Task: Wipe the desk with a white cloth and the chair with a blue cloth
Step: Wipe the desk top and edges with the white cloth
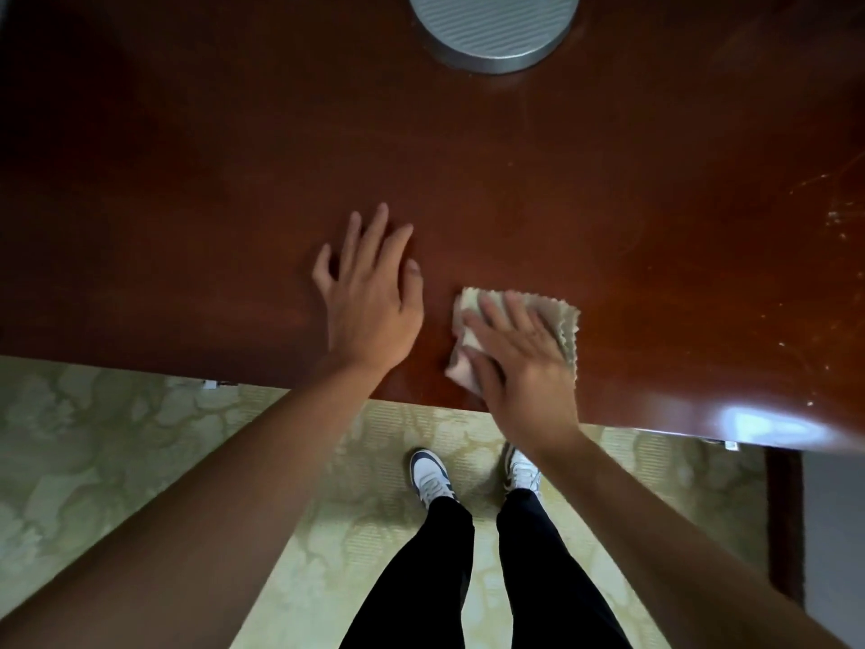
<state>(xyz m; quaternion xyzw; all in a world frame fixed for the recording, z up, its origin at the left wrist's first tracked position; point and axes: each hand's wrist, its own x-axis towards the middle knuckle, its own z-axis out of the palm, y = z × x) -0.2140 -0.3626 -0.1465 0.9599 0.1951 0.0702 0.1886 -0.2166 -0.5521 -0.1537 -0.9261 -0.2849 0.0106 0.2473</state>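
The white cloth [472,316] lies folded on the desk [234,156], close to the near edge and right of centre, with a zigzag-cut border visible along its far and right sides. The right hand [519,363] presses flat on top of the cloth, palm down, fingers extended and slightly apart; they cover the cloth rather than clamp it. The left hand [370,292] rests just beside the cloth on its left, not touching it, palm down on the bare wood with the fingers spread. The desk surface is dark reddish-brown wood with a glossy finish. A bright reflection shows near the right front corner, and fine scratches and pale specks mark the right-hand area. A round grey ribbed disc [494,28] sits at the far side of the desk, well apart from both hands, and is cut off by the top of the view. Below the desk edge, the floor [117,437] is a pale green-yellow carpet with a floral pattern. The person stands close to the desk in black trousers [538,569] and white shoes [428,475] with dark trim.
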